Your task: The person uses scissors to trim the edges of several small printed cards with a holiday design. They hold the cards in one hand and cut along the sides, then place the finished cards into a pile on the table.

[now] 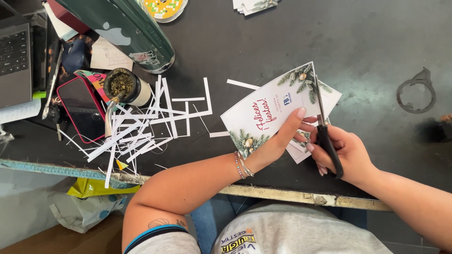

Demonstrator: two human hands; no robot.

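My left hand (282, 136) holds a white printed card (266, 115) with pine-branch corners and red script, thumb on top. My right hand (343, 153) grips black-handled scissors (325, 134), whose blades run up along the card's right edge near a pine sprig. More cards (329, 96) of the same kind lie under the held one on the black table (367, 51).
A heap of white paper strips (141, 124) lies left of the card. Beyond it stand a cup of green herb with a metal straw (125, 87), a red-cased phone (82, 108), a dark green flask (127, 28) and a laptop (14, 56). A metal ring (414, 89) lies right.
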